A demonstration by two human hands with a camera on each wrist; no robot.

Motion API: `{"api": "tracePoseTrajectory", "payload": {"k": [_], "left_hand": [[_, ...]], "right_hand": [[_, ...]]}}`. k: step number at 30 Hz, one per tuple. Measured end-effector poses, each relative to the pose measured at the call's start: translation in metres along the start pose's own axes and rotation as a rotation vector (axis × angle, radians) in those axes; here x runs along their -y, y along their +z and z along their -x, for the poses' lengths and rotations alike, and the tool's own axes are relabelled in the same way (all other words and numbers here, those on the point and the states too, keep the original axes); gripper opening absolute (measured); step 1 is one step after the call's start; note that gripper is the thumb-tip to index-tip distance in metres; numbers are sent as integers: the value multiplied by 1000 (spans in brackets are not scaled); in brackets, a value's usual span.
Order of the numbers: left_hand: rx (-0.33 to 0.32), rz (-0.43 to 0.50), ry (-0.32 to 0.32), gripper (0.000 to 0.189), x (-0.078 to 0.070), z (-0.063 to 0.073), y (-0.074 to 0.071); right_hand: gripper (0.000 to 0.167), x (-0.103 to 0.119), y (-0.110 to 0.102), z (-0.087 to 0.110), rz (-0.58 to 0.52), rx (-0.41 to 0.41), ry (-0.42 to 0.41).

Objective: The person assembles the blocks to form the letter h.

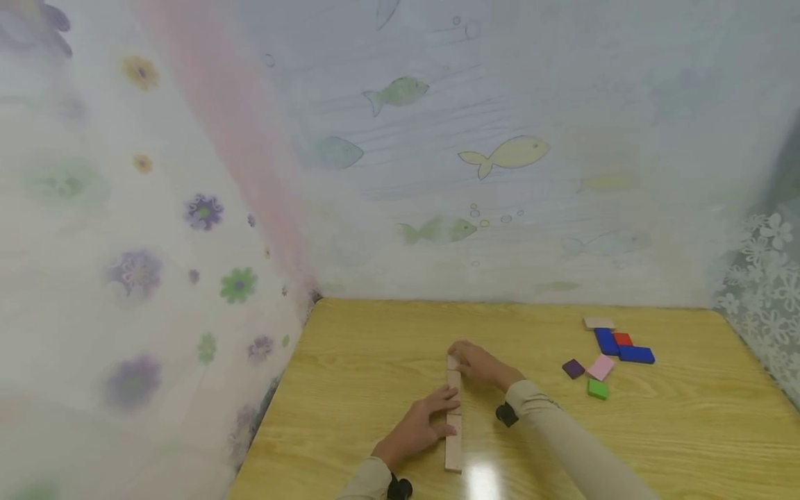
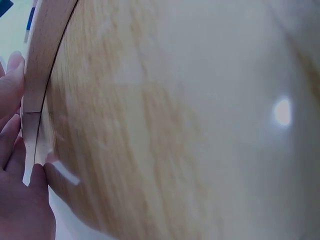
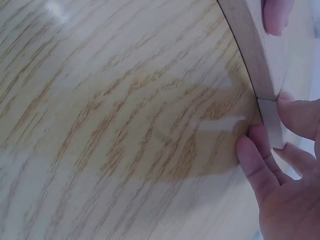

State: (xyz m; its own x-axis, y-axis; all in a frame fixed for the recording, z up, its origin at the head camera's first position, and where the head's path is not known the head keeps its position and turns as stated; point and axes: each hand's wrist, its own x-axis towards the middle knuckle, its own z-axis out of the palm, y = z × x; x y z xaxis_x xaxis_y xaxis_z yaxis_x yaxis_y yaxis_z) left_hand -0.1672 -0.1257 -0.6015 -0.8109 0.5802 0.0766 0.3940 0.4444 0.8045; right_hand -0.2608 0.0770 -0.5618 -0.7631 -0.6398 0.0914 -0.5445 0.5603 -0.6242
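Note:
Several plain wooden blocks lie end to end in a straight row on the table, running away from the person. My left hand (image 1: 414, 425) lies along the row's left side, its fingers over the middle block (image 1: 453, 378) and its thumb touching the near block (image 1: 453, 453). At the far end, my right hand (image 1: 486, 366) pinches the short end block (image 3: 271, 120) between thumb and fingers. A joint between this block and the longer block (image 3: 252, 47) shows in the right wrist view. In the left wrist view the row (image 2: 42, 60) curves past the left fingers.
On the table (image 1: 369, 333) at the right lie a wooden block (image 1: 598, 323), blue blocks (image 1: 636, 355), a red block (image 1: 622, 339), a pink block (image 1: 601, 367), a dark purple block (image 1: 573, 369) and a green block (image 1: 597, 389). Painted walls (image 1: 500, 264) border the table behind and left.

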Motion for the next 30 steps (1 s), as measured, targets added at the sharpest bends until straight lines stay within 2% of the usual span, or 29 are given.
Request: {"api": "tracePoseTrajectory", "payload": {"k": [3,9,15,22,30], "left_hand": [[-1,1,-6,49,1,0,-1],[-16,-12,6,49,-2,-1,0],[-27,-3,-2,48,-4,-2,-1],[-16,-6,7,47,-4,-2,-1],[-11,-4,5,48,-3,-3,-1]], "right_hand": [[26,3,-1,0,-15,15,-8],[26,3,0,2,54,14,-37],[27,-1,1,1,58,8,-61],[30,-5,3,2,73,19,-76],[33,0,-3,2,125,9,-85]]}}
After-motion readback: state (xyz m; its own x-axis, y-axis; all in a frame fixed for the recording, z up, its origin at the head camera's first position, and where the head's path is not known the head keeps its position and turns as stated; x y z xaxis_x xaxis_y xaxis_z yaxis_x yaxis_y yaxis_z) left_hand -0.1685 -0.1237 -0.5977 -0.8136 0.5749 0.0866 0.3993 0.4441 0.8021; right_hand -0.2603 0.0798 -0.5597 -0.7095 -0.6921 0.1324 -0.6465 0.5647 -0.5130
